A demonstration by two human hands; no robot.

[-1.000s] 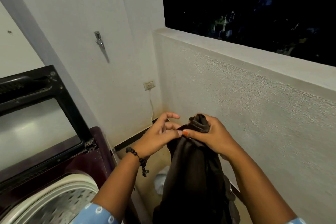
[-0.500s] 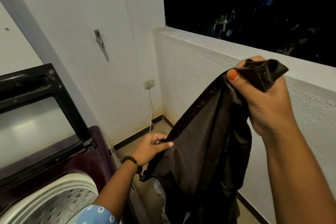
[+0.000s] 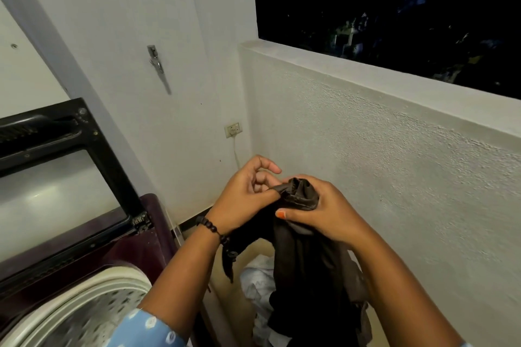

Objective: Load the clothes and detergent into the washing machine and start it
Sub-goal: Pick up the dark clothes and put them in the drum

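Dark garment (image 3: 304,262) hangs gripped by left hand (image 3: 248,194) and right hand (image 3: 321,211).

Raised lid (image 3: 67,155) leaves drum (image 3: 93,310) open above.

Both hands meet at the top of a dark garment (image 3: 304,267) that hangs down between the forearms. The right hand (image 3: 324,213) grips its bunched end; the left hand (image 3: 245,196) pinches the edge beside it. Pale clothes (image 3: 258,287) lie below. At lower left, the washing machine (image 3: 93,307) stands with its lid (image 3: 53,166) raised.
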